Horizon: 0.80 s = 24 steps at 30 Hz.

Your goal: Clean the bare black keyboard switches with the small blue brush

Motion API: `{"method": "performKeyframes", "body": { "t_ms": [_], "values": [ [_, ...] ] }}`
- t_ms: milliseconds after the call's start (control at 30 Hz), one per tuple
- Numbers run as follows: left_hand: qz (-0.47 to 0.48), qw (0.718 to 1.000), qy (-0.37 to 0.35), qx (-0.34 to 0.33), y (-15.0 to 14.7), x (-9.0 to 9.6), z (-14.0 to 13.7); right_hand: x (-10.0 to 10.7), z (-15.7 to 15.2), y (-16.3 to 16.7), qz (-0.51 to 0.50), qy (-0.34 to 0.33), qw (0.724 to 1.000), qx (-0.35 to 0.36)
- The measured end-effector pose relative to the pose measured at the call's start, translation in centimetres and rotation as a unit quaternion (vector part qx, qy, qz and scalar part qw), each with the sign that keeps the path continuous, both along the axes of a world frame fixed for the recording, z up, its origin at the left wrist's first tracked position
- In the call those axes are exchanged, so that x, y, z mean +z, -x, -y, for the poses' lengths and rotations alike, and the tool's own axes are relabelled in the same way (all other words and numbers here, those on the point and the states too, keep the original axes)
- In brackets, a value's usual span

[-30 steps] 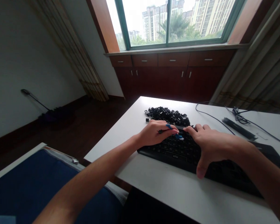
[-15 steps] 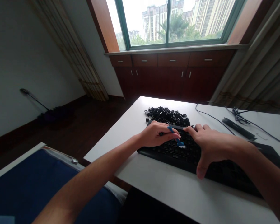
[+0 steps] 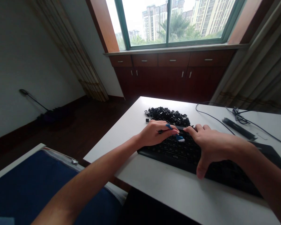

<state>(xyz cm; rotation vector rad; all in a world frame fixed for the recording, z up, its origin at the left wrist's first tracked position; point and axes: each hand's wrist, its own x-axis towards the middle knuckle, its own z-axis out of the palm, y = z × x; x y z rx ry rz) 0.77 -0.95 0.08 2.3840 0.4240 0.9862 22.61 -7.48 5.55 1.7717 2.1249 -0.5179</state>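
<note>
A black keyboard [image 3: 175, 157] with its keycaps off lies on the white table. In my left hand [image 3: 154, 132], closed in a pinch over the keyboard's left part, is a small blue brush [image 3: 179, 137]. Its white bristles point down at the key sockets; part of the handle is hidden by the fingers. My right hand [image 3: 215, 145] spans the keyboard's middle, fingers at the far edge and thumb at the near edge, gripping it across. Behind the keyboard a heap of loose black keycaps [image 3: 166, 115] is piled, close to my left hand. One keycap [image 3: 147, 120] lies apart at its left.
On the white table [image 3: 121, 134], a black strip [image 3: 239, 128] lies at the right beside a thin bent piece [image 3: 261, 136]. A black cable [image 3: 208, 116] loops around there. At lower left is a blue surface [image 3: 37, 184] with a pale frame. Wooden cabinets [image 3: 154, 78] stand beneath the window.
The brush in my left hand has shifted slightly up and left, toward the keyboard's far side. My right hand stays in place on the keyboard.
</note>
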Motion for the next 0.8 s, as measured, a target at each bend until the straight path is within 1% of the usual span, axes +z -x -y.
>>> {"method": "performKeyframes", "body": {
  "t_ms": [100, 233, 333, 567, 800],
  "values": [
    [-0.014, 0.999, 0.016, -0.037, -0.02, 0.28, 0.20, 0.04, -0.02, 0.05, -0.001, 0.001, 1.000, -0.004],
    [-0.016, 0.997, 0.044, -0.068, 0.02, 0.53, 0.41, -0.05, -0.12, 0.02, -0.006, 0.005, 1.000, -0.003],
    [-0.012, 0.995, 0.050, -0.084, 0.06, 0.50, 0.42, -0.20, -0.13, -0.08, -0.005, -0.001, 1.000, -0.003],
    [-0.010, 0.999, 0.015, -0.048, 0.04, 0.15, 0.18, -0.09, -0.11, 0.00, -0.007, 0.001, 1.000, -0.006],
    [0.008, 1.000, -0.012, 0.016, 0.07, -0.31, -0.24, -0.16, -0.15, -0.09, -0.011, -0.002, 1.000, 0.001]
  ]
}}
